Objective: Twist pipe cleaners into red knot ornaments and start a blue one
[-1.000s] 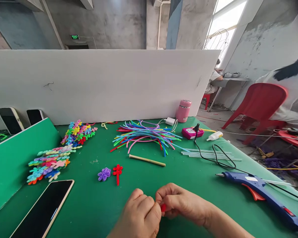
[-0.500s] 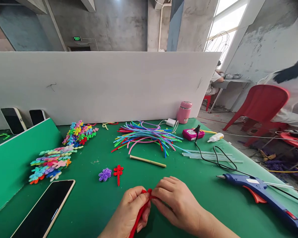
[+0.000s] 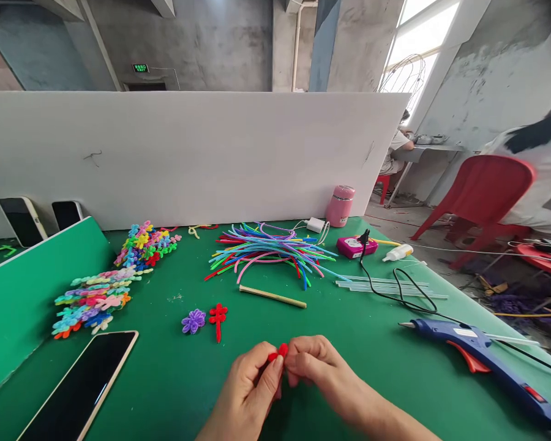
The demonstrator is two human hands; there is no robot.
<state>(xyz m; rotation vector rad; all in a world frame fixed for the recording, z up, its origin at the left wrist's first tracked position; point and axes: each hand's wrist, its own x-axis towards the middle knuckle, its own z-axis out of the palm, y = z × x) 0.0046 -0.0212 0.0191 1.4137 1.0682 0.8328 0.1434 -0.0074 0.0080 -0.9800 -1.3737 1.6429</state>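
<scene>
Between my two hands is a red pipe cleaner (image 3: 282, 350), bent into small loops, most of it covered by fingers. My left hand (image 3: 252, 383) grips it with thumb and forefinger. My right hand (image 3: 319, 367) pinches its right side, fingers curled and touching the left fingertips. Beyond them on the green table lie a red pipe-cleaner flower with a stem (image 3: 218, 318) and a purple pipe-cleaner flower (image 3: 193, 321). A thin bamboo stick (image 3: 273, 296) rests farther back, in front of a heap of many-coloured pipe cleaners (image 3: 270, 248).
Stacked pipe-cleaner flowers (image 3: 94, 297) and a phone (image 3: 80, 386) lie at left. At right are a blue glue gun (image 3: 468, 343) with a black cord, clear glue sticks (image 3: 390, 286), a magenta box (image 3: 356, 246), a white bottle (image 3: 398, 252) and a pink flask (image 3: 340, 206).
My right hand has turned, its fingers curling into a pinch against the left fingertips. The red strand that hung below my left hand is now out of sight.
</scene>
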